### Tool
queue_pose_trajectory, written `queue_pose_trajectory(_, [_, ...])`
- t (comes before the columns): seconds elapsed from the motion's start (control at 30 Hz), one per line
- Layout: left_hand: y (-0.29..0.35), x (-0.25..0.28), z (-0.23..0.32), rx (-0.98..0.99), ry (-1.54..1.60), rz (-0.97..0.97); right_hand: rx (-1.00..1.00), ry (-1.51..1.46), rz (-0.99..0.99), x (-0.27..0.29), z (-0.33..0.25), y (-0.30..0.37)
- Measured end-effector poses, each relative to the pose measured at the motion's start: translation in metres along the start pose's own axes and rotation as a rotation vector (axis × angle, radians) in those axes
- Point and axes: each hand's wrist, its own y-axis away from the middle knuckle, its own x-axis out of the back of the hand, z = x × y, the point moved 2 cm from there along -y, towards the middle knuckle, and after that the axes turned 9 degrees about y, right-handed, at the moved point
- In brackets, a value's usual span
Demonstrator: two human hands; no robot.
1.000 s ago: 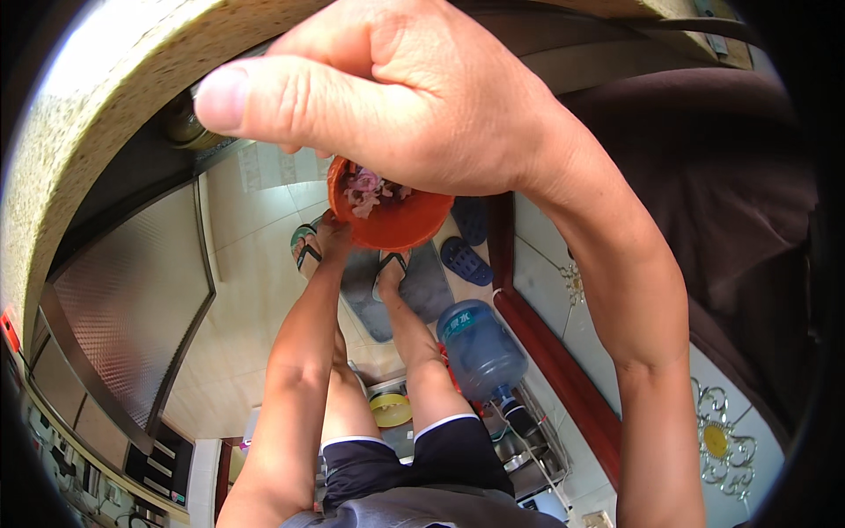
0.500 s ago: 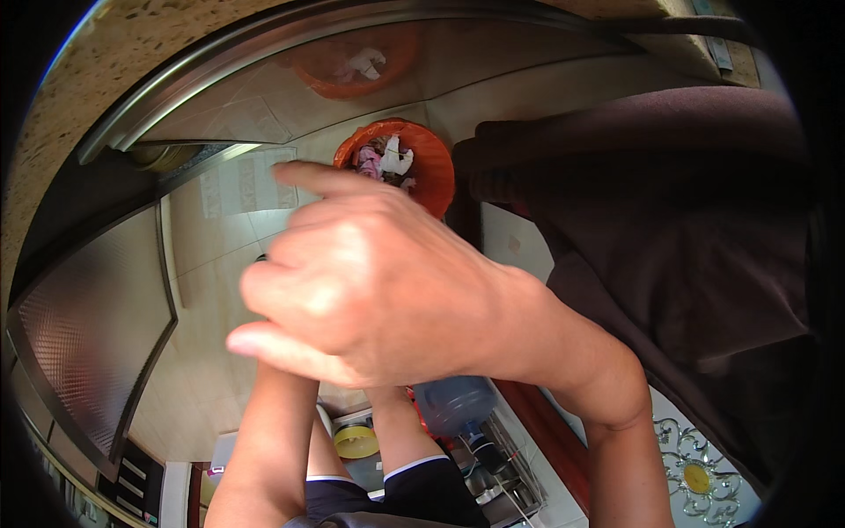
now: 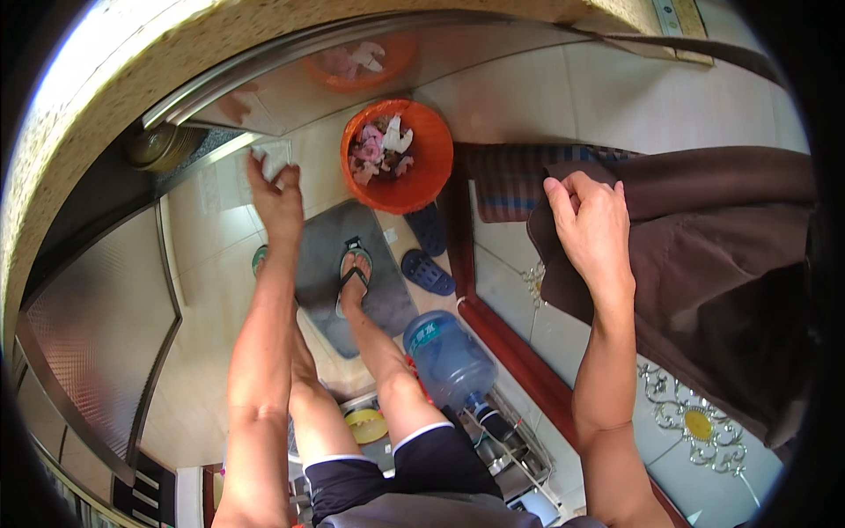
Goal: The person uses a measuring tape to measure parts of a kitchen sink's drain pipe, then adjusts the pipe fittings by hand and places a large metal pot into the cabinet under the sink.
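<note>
My left hand (image 3: 277, 198) is raised over the tiled floor, left of the orange waste bin (image 3: 429, 180). Its fingers are loosely bent and apart, with nothing visible in them. On the right, my right hand (image 3: 591, 224) is over the left part of a dark brown cloth (image 3: 704, 238). Its fingers curl down, the thumb apart from them, and no held thing shows. Whether the fingertips touch the cloth cannot be made out. Pink and white crumpled waste (image 3: 378, 150) lies in the bin.
A blue water bottle (image 3: 451, 356) lies near my legs. Blue slippers (image 3: 429, 273) and a grey mat (image 3: 321, 264) are on the floor. A checked cloth (image 3: 506, 180) shows beside the brown one. Speckled counter edge (image 3: 211, 40) curves along the top.
My right hand has moved right, from in front of my left hand to over the brown cloth. My left hand now shows fully. The view has shifted, uncovering the mat, slippers and checked cloth.
</note>
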Motion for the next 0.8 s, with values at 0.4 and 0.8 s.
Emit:
queue_pose_trajectory(0.4, [-0.042, -0.001, 0.123, -0.24, -0.315, -0.2, 0.21, -0.548, 0.37, 0.041, -0.027, -0.015])
queue_pose_trajectory(0.8, [0.016, 0.02, 0.089, -0.23, -0.274, -0.207, 0.57, -1.337, -0.029, 0.101, -0.058, 0.01])
